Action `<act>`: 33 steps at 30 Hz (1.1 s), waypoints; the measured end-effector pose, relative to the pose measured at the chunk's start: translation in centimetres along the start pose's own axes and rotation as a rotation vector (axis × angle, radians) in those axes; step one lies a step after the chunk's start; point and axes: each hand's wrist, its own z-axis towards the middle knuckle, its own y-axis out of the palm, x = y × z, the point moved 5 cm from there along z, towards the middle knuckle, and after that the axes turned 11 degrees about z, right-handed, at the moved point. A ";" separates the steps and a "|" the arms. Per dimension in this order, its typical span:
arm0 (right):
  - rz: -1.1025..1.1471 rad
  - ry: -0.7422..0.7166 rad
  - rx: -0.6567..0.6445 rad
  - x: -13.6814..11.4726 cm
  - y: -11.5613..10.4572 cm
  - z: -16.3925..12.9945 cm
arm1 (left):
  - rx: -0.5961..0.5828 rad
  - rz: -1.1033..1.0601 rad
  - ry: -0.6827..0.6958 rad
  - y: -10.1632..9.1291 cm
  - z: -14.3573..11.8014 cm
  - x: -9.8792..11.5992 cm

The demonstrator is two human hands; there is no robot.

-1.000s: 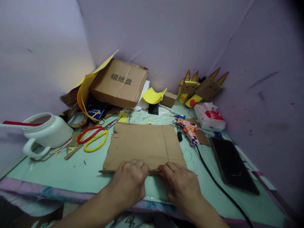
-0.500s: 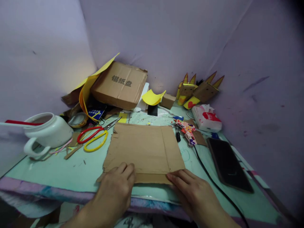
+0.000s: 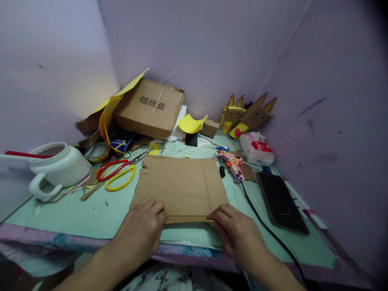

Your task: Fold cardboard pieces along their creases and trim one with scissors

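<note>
A flat sheet of brown cardboard (image 3: 178, 186) lies on the pale green tabletop, its near strip creased and bent up along the front edge. My left hand (image 3: 145, 224) is closed on the left part of that edge, knuckles up, its fingertips partly hidden. At the right end of the edge, my right hand (image 3: 233, 228) pinches the strip between thumb and fingers. Scissors (image 3: 121, 171) with one red and one yellow handle rest left of the sheet. To its right is a flower-patterned glue gun (image 3: 233, 163) with a black cord.
A white pot (image 3: 62, 167) stands at the left among cardboard scraps. Behind are a cardboard box (image 3: 151, 107), curved yellow paper (image 3: 191, 123) and cardboard figures (image 3: 254, 115). A tissue pack (image 3: 257, 148) and a dark phone (image 3: 281, 202) lie at the right.
The near strip of the cardboard is bent up further and looks narrower. Both hands have moved slightly up with the edge, still gripping it. The whole view has shifted a little.
</note>
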 end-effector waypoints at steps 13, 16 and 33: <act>-0.356 0.031 -0.448 -4.9 2.2 3.5 | -0.253 0.081 0.082 -0.5 1.9 2.9; -0.272 0.058 -0.467 -4.9 1.7 3.8 | -0.368 0.072 0.069 -0.6 2.8 3.5; -0.145 0.106 -0.467 -3.0 -1.5 5.6 | -0.340 -0.046 0.078 -3.1 3.6 -0.3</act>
